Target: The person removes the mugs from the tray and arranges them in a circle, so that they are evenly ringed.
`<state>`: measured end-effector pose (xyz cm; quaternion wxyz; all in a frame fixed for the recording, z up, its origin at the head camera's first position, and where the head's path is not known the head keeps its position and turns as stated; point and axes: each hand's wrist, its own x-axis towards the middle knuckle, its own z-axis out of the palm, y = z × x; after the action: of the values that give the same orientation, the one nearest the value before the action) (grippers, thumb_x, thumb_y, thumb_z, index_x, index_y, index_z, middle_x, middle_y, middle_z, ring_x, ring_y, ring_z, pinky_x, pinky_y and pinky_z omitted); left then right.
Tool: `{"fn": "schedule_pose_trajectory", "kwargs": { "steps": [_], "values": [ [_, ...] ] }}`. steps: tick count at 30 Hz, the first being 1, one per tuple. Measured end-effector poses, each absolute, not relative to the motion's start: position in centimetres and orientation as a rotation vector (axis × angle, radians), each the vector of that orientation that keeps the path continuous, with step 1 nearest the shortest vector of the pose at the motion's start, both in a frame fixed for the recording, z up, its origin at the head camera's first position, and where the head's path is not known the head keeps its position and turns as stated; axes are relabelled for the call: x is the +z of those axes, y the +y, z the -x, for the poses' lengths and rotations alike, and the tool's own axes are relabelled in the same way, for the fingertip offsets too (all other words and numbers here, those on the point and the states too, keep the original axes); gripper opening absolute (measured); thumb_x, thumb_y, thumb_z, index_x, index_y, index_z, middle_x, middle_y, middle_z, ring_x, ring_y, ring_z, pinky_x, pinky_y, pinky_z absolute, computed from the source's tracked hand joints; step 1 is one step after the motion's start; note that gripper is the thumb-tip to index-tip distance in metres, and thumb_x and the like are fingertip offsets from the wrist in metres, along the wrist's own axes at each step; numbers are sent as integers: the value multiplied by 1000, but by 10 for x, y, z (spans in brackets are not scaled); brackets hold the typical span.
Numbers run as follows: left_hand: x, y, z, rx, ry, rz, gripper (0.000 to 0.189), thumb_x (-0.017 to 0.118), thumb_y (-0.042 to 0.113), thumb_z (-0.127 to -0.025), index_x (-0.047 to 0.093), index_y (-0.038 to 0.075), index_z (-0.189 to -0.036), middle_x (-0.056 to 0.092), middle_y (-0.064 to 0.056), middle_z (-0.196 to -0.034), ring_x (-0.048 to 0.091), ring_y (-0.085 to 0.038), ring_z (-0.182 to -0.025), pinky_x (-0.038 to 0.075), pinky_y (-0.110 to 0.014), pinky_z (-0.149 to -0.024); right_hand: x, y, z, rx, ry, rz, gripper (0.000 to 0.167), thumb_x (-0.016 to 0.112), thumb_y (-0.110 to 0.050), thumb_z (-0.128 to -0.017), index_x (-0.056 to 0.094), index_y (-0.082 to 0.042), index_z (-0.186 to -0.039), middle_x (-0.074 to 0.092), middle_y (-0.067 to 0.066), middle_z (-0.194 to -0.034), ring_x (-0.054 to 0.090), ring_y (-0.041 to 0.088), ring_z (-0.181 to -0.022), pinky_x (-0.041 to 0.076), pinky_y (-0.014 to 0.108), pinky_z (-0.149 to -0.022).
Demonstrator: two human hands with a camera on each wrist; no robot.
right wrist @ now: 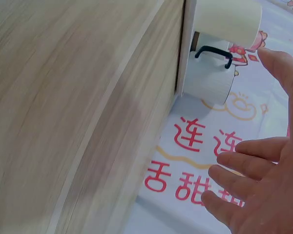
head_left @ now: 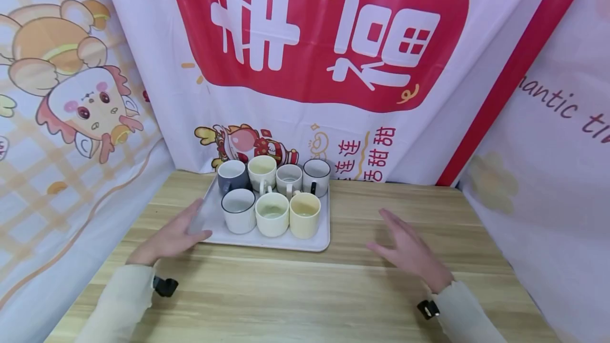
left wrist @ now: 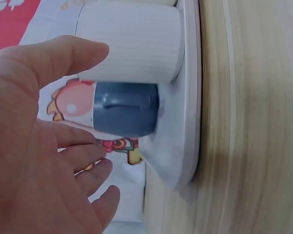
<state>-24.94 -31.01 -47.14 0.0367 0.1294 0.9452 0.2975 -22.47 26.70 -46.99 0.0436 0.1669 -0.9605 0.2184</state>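
Tray (head_left: 267, 241) w/ seven crowded mugs (head_left: 272, 214); left hand (head_left: 171, 237) at edge, right hand (head_left: 410, 252) apart, both open. Uneven lift could tip mugs.

Two bare hands, cream long sleeves (head_left: 119, 300), small black clip-like device at each wrist (head_left: 165, 286)

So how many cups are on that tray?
7 cups, all on the tray. Back row: dark blue, cream, light grey, white with a dark handle. Front row: white, cream, yellow. None seems hidden.
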Motion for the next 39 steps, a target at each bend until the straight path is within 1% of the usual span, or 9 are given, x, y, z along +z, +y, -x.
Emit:
{"fn": "schedule_pose_trajectory", "kwargs": {
  "steps": [8,18,19,21,23,25,26,33,39],
  "values": [
    [-480,-334,257,1173,2764,-285,91,67,29,-103,13,-9,-165,15,-40,-169,18,-64,-154,23,-79,-125,-462,241,230,915,-2905,-464,101,77,-64,-87,40,-6,-161,45,19,-165,43,42,-153,39,60,-128],
    [-502,-354,266,1424,2601,-196,81,61,20,-106,13,-9,-165,21,-38,-169,27,-58,-154,32,-64,-126,-457,200,238,1148,-2908,-472,103,83,-62,-83,43,-8,-160,48,14,-164,45,36,-153,38,56,-130],
    [-503,-354,267,1439,2596,-192,80,61,18,-106,14,-9,-165,23,-37,-169,27,-57,-155,34,-60,-126,-457,196,239,1157,-2901,-479,102,83,-62,-82,43,-8,-160,49,13,-164,46,35,-153,39,55,-130],
    [-506,-356,268,1465,2585,-184,79,61,17,-106,15,-10,-164,25,-36,-169,29,-56,-155,44,-42,-124,-458,188,242,1188,-2885,-485,102,85,-60,-82,44,-8,-159,50,13,-163,47,34,-152,40,54,-129],
    [-509,-356,270,1502,2566,-184,79,62,14,-105,15,-11,-164,26,-36,-168,29,-55,-155,49,-23,-117,-458,181,244,1219,-2872,-480,100,86,-55,-82,45,-6,-159,51,14,-162,48,34,-152,40,54,-129],
    [-510,-356,271,1536,2551,-204,78,61,10,-104,16,-13,-163,26,-38,-167,30,-55,-154,47,-6,-107,-459,173,247,1228,-2866,-467,98,88,-52,-82,47,-5,-158,52,14,-161,49,34,-151,42,53,-129],
    [-511,-355,271,1546,2544,-208,78,61,9,-104,15,-14,-162,26,-38,-167,29,-56,-154,46,-3,-104,-460,170,249,1233,-2860,-469,96,88,-50,-82,47,-4,-157,53,15,-161,50,34,-150,42,53,-128],
    [-513,-351,271,1558,2523,-189,78,60,3,-102,14,-14,-162,23,-39,-167,29,-56,-154,47,-13,-112,-464,147,257,1244,-2836,-489,90,90,-39,-83,49,-2,-155,55,18,-158,53,36,-147,45,53,-126],
    [-515,-349,270,1630,2478,-185,81,60,-4,-98,13,-15,-162,20,-40,-167,24,-57,-155,45,-20,-117,-469,133,263,1292,-2774,-518,84,90,-37,-82,55,-7,-152,60,15,-154,55,34,-145,45,55,-126]
  ]
}}
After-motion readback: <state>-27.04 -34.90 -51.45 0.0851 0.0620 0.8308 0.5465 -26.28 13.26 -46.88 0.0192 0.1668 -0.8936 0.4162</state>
